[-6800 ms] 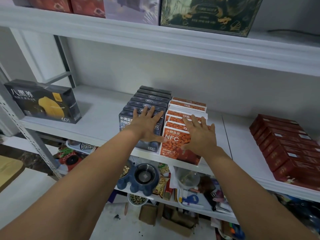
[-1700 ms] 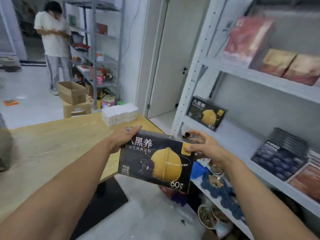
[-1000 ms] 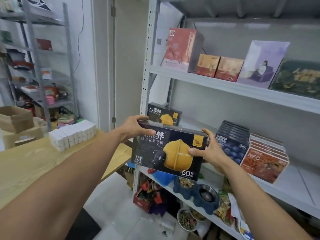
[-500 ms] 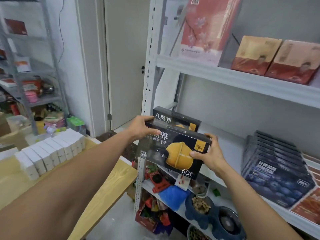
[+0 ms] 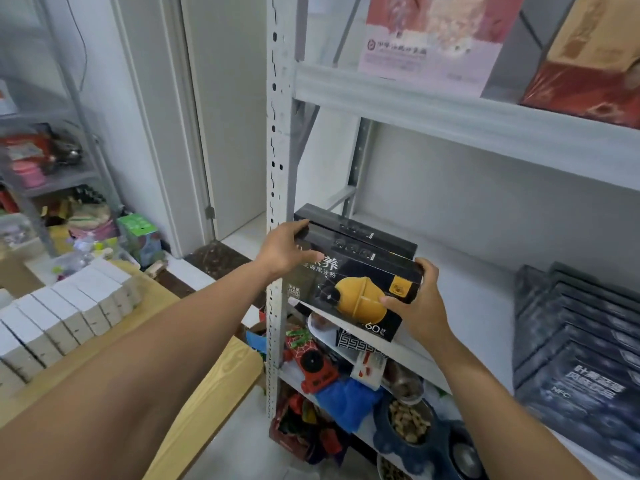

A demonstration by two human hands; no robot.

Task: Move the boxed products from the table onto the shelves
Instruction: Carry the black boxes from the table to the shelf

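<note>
glossy black carton [image 5: 349, 282], wood-grain tabletop [image 5: 214, 386]

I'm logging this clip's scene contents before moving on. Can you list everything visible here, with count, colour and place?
held black box: one, black with yellow graphic, at the middle shelf's front edge, in both hands
second black box: one, black, on the middle shelf right behind it
dark blue boxes: a row, count unclear, middle shelf, right
pink box: one, pink and white, upper shelf
gold-and-red box: one, upper shelf, right
small white boxes: a row, white, on the table
table: one, light wood, left
pet bowl stand: one, dark blue, lower shelf, among mixed goods
shelf frame: one, white-grey metal
left hand: grips the box's left end
right hand: grips its right end
</note>
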